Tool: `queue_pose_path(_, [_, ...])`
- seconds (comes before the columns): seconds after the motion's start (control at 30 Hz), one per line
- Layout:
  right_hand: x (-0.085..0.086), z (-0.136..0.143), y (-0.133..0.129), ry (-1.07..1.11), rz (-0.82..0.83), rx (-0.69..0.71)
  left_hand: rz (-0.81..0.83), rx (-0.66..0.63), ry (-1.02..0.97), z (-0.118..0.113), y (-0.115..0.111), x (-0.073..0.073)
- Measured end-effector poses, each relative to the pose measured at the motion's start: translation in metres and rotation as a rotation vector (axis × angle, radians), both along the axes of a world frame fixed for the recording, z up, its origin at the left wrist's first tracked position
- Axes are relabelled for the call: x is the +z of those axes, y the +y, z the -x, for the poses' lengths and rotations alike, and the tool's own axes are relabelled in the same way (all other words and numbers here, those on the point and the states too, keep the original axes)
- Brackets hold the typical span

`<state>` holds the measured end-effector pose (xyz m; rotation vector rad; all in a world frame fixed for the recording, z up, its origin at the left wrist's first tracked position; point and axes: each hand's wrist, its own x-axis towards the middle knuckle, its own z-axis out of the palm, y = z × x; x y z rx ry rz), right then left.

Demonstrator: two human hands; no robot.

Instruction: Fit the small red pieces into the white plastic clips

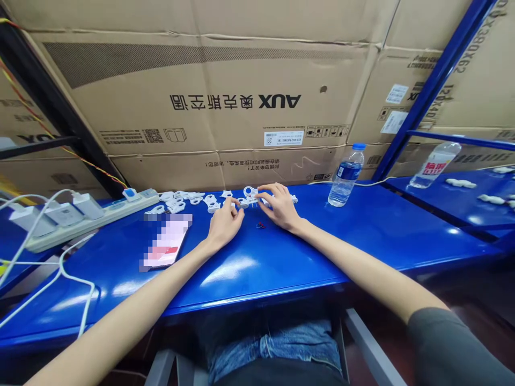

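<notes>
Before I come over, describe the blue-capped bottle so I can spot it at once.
On the blue table by the AUX carton, look to the right of the right hand. The clear bottle there has a blue label; the other bottle, farther right, has a red-and-white one.

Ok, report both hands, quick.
Left hand: fingers curled by the white parts; grip can't be told.
Right hand: fingers bent at the white parts; grip can't be told.

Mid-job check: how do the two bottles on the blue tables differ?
The left bottle has a blue label; the right bottle has a red-and-white one. The left bottle stands nearer the right hand; the right bottle is beyond the slanting blue post. Both are transparent.
</notes>
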<state>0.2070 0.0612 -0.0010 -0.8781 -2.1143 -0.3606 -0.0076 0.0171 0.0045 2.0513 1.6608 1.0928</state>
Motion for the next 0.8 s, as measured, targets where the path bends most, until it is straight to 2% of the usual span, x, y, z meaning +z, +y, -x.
queue_pose_path(0.27, [0.0027,0.0025,-0.0085,-0.002,-0.098,0.052,-0.102,-0.11,-0.189,-0.0046,0.0006,-0.0023])
queue_pose_path(0.8, [0.0017,0.0023,-0.0082,-0.02,-0.081,0.062,-0.146,-0.097,-0.161,-0.0026,0.0035,-0.0046])
